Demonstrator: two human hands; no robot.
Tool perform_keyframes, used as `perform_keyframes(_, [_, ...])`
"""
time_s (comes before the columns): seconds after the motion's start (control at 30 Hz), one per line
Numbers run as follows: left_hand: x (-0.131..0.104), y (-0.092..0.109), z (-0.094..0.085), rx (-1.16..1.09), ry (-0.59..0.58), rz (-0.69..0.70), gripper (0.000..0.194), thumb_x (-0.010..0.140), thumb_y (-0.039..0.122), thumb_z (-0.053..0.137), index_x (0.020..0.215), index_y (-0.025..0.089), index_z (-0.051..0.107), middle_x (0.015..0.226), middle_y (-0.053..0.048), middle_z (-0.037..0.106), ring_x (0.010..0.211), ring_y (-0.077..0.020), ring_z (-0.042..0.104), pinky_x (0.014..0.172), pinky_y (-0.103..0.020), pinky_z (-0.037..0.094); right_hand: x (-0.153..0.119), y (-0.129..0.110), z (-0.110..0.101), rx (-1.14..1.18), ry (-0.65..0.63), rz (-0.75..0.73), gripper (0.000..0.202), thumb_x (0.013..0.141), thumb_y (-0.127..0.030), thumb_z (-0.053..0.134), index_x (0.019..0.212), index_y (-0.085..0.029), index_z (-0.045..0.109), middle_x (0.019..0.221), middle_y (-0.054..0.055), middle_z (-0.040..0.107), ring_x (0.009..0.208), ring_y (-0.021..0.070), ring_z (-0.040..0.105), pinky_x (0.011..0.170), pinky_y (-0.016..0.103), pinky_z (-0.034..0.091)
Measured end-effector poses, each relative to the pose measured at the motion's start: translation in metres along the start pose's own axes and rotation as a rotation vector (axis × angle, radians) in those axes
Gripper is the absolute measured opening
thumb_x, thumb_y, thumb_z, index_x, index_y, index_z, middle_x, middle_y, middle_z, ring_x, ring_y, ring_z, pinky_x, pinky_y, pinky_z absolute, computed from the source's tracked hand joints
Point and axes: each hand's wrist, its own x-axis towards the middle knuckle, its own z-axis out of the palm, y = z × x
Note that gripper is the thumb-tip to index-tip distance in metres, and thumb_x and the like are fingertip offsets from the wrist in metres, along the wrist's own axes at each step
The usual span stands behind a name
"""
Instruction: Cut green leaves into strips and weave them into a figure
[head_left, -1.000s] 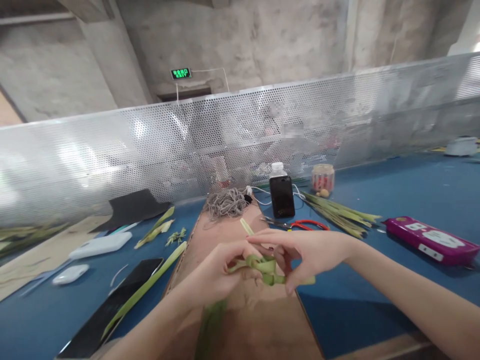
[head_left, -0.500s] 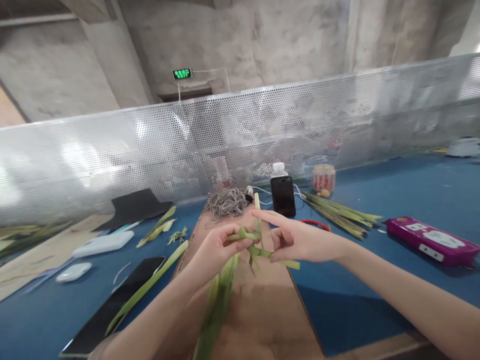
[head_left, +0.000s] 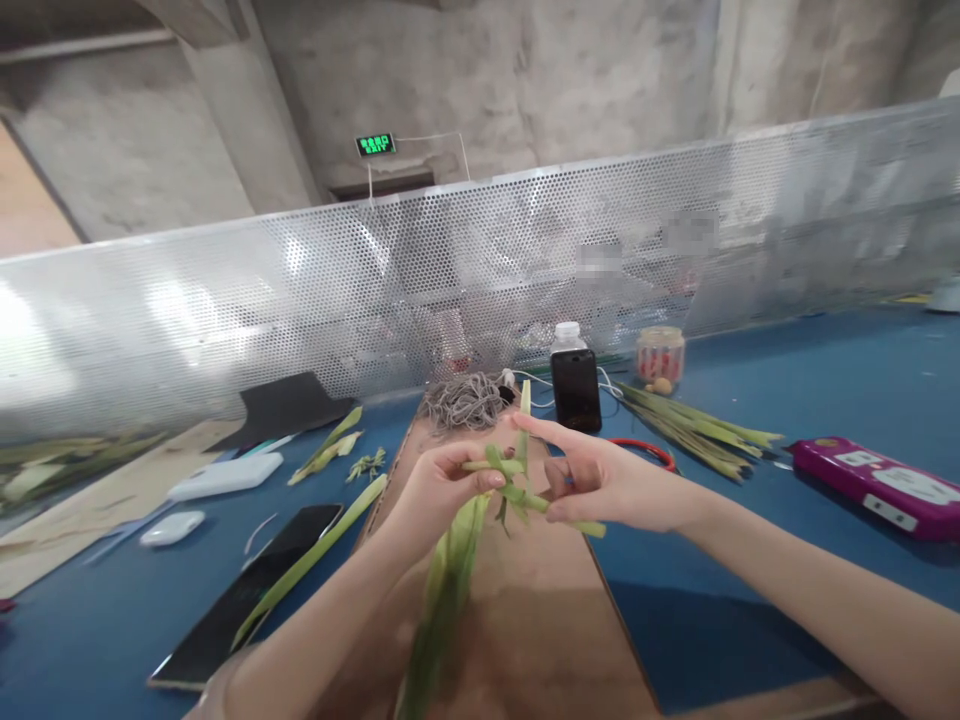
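Note:
Between my hands is a small folded piece of green leaf strips, its ends sticking out in several directions. My left hand is closed, thumb and fingers pinching its left side. Close by on the right, my right hand has its thumb and bent fingers closed on a strip that points right. Its index finger stretches out to an upright pale strip. Below the hands, long green leaves lie along a brown board. The inner fingers of both hands are partly hidden.
Grey cord is heaped at the board's far end. A phone leans on a bottle behind, near a glass jar. Leaf strips and a purple case lie right; a dark tablet-like slab lies left. A perforated metal screen stands behind.
The whole view has shifted slightly, so the table things appear a little further right. Both hands keep nearly the same hold on the leaf strips.

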Motion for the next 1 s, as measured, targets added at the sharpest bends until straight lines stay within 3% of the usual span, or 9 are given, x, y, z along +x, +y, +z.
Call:
perform_keyframes(0.2, [0.002,-0.007,-0.001,-0.053,0.001,0.013,0.012,0.064,0.020,0.069,0.058,0.015,0.060,0.060,0.003,0.059,0.061,-0.0098,0.051,0.061,-0.021,0.039,0.004,0.006,0.006,0.115,0.058,-0.037,0.076,0.073,-0.007,0.059,0.134,-0.030,0.022,0.062,-0.008,0.034,0.055,0.0061,0.032,0.052,0.020,0.029])
perform_keyframes(0.37, [0.002,-0.012,0.002,-0.126,-0.011,-0.005,0.013,0.061,0.024,0.071,0.062,0.014,0.063,0.064,0.000,0.063,0.064,-0.0126,0.055,0.065,-0.023,0.041,0.007,0.007,0.012,0.196,0.076,-0.027,0.073,0.070,-0.007,0.060,0.131,-0.030,0.029,0.073,-0.005,0.044,0.059,0.0060,0.037,0.055,0.021,0.032])
perform_keyframes(0.63, [0.001,-0.014,0.010,-0.209,0.088,-0.016,0.020,0.055,0.027,0.075,0.054,0.014,0.061,0.061,0.001,0.064,0.061,-0.0118,0.055,0.064,-0.023,0.041,0.008,0.006,0.019,0.200,0.119,-0.039,0.071,0.068,-0.005,0.059,0.130,-0.027,0.033,0.067,-0.006,0.045,0.057,0.0056,0.039,0.053,0.019,0.035])
perform_keyframes(0.73, [0.000,-0.017,0.013,-0.220,0.109,-0.029,0.021,0.055,0.031,0.074,0.058,0.015,0.062,0.060,0.002,0.063,0.057,-0.0114,0.054,0.059,-0.023,0.041,0.009,0.008,0.025,0.139,0.200,-0.050,0.066,0.069,-0.005,0.057,0.128,-0.026,0.036,0.068,-0.006,0.043,0.057,0.0059,0.039,0.058,0.020,0.039])
perform_keyframes(0.83, [-0.002,-0.016,0.014,-0.131,0.131,-0.060,0.022,0.058,0.034,0.072,0.065,0.015,0.064,0.061,0.001,0.063,0.055,-0.0121,0.053,0.056,-0.024,0.041,0.009,0.009,0.026,0.040,0.263,-0.049,0.064,0.070,-0.007,0.056,0.128,-0.025,0.037,0.066,-0.006,0.039,0.056,0.0064,0.037,0.056,0.020,0.039])
perform_keyframes(1.0, [0.001,-0.011,0.006,0.068,0.194,-0.031,0.015,0.062,0.028,0.068,0.059,0.015,0.063,0.060,0.001,0.063,0.061,-0.0138,0.054,0.061,-0.024,0.041,0.006,0.011,0.018,-0.019,0.247,-0.019,0.067,0.073,-0.010,0.057,0.131,-0.029,0.030,0.063,-0.007,0.037,0.054,0.0069,0.039,0.053,0.021,0.038])
